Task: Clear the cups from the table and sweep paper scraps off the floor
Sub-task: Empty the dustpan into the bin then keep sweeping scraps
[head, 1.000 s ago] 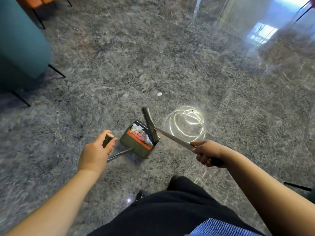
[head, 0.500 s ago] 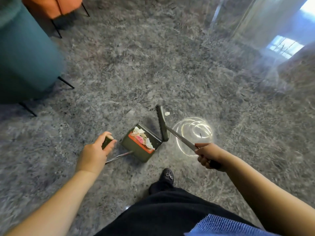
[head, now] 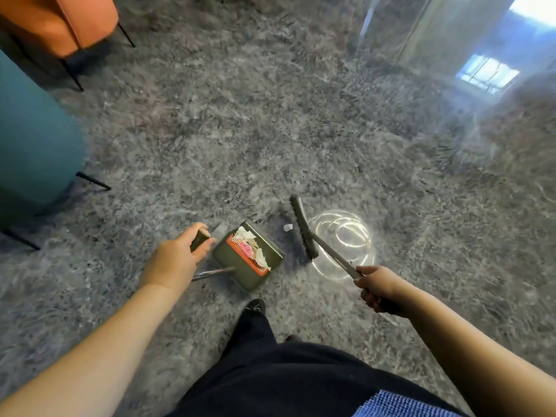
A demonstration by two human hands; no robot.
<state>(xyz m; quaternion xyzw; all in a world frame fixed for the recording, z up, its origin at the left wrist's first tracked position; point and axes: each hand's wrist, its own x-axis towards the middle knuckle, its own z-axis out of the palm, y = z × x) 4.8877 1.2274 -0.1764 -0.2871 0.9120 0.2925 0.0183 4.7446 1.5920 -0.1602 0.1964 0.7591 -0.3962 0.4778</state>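
Left grip (head: pixel 177 260) clasps the dustpan handle (head: pixel 199 239); right grip (head: pixel 379 288) clasps the broom (head: pixel 304 228) handle, arms extended.

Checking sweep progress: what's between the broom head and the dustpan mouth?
Head view: one small white paper scrap lies on the floor between the broom head and the dustpan, beside the bristles; otherwise bare floor.

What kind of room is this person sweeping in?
Probably a lounge or office lobby: polished grey stone floor, upholstered teal chair and orange chair on thin metal legs, and a glass partition.
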